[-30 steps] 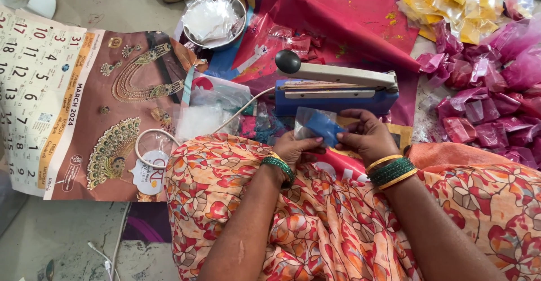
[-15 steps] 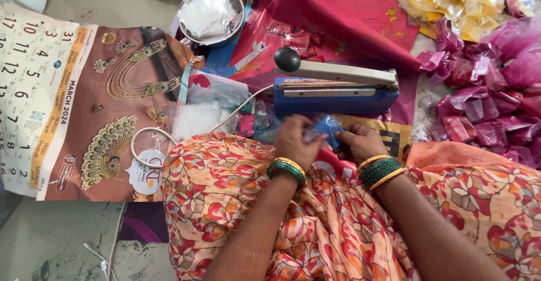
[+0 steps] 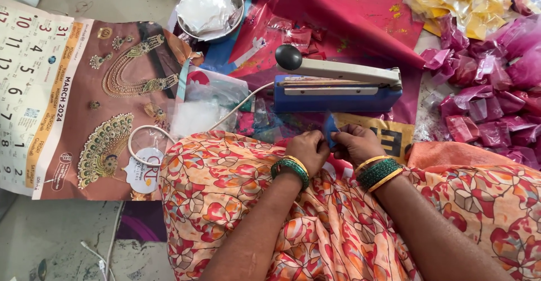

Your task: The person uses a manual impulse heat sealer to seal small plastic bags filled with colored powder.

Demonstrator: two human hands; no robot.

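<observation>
My left hand (image 3: 307, 148) and right hand (image 3: 354, 143) have drawn in closer together than half a second ago, and the small blue packet (image 3: 330, 130) that lay flatter and wider between them a second back is now folded narrow, standing up between my fingertips. Both hands are closed on it in a pinch, thumbs against forefingers, just near of the blue heat sealer (image 3: 338, 89). The packet sits over my lap, against the orange flowered cloth (image 3: 236, 202), not touching the sealer. The sealer's pale arm with its black knob (image 3: 289, 57) looks the same as before, down on the base; judging by that, the packet is being shaped by hand and not pressed.

Far and left, the steel bowl (image 3: 186, 30) holds a heap of clear plastic pouches. To the right lies a pile of pink filled packets (image 3: 484, 106), and beyond it, far right, yellow packets (image 3: 456, 2). A clear plastic bag (image 3: 208, 103) lies left of the sealer, on the edge of the calendar sheet (image 3: 67, 100).
</observation>
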